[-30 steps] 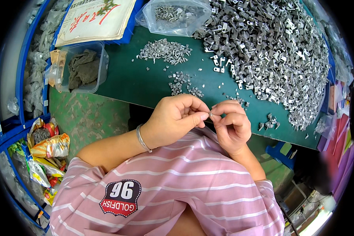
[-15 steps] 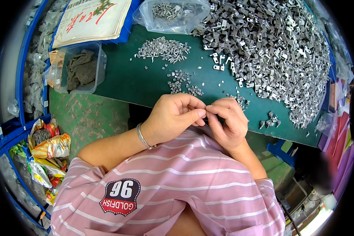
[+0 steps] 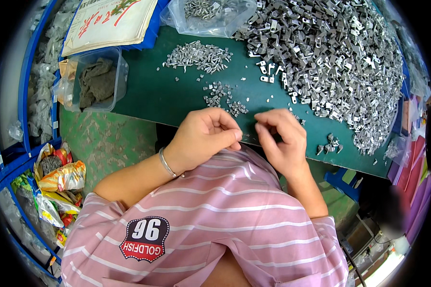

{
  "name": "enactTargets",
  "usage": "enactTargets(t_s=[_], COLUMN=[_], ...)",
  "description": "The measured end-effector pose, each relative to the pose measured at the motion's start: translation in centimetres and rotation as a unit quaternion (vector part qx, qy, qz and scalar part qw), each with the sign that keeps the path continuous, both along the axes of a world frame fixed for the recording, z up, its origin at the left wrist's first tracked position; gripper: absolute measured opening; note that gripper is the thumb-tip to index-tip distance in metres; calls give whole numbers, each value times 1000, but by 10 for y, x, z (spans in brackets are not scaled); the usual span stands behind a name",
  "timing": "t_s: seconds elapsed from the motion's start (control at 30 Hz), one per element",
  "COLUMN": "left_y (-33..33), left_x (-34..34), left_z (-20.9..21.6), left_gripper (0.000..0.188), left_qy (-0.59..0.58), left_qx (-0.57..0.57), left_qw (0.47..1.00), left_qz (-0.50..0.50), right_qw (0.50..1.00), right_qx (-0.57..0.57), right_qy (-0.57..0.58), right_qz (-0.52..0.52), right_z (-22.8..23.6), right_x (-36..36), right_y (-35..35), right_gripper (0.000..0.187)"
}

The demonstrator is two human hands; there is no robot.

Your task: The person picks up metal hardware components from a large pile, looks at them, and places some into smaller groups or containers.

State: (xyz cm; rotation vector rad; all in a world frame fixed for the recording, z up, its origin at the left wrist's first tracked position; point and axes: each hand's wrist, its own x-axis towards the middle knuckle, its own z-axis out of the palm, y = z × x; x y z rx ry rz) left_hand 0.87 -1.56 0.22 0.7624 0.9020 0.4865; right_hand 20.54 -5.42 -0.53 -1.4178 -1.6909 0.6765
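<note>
Grey metal bits (image 3: 218,92) lie on the table (image 3: 153,91) beyond the left hand (image 3: 203,138), whose grip I see pinched, contents untellable; the right hand (image 3: 285,141) is parted, seemingly empty. Piece-by-piece handling seems underway, likely needing a fine pinch next.

Left hand (image 3: 203,136), right hand (image 3: 286,143) apart; brackets (image 3: 330,62) beyond.
</note>
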Motion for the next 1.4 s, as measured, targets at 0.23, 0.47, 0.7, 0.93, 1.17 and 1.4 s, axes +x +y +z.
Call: enactTargets(t_s=[0.23, 0.47, 0.7, 0.93, 1.17, 1.4], left_y=[3, 5, 4, 3, -6, -34], left_x=[-11, -13, -1, 3, -16, -21], left_z=[-4, -6, 2, 4, -6, -34], left_gripper=[10, 11, 10, 11, 11, 28], left_qy=[-51, -76, -21, -4, -125, -154], left_qx=[-39, -71, -58, -46, -180, -305], left_qw=[996, 992, 998, 999, 974, 939], left_qz=[60, 77, 28, 13, 57, -29], right_qw=[985, 999, 983, 988, 971, 961], right_qx=[72, 52, -4, 114, 129, 161], right_qy=[-153, 0, 183, 101, -137, -181], right_qz=[39, -4, -30, 7, 146, 135], right_z=[-6, -9, -18, -8, -5, -18], right_x=[-8, -13, -19, -24, -13, 1], right_y=[23, 9, -5, -4, 21, 15], right_gripper=[16, 21, 36, 24, 32, 32])
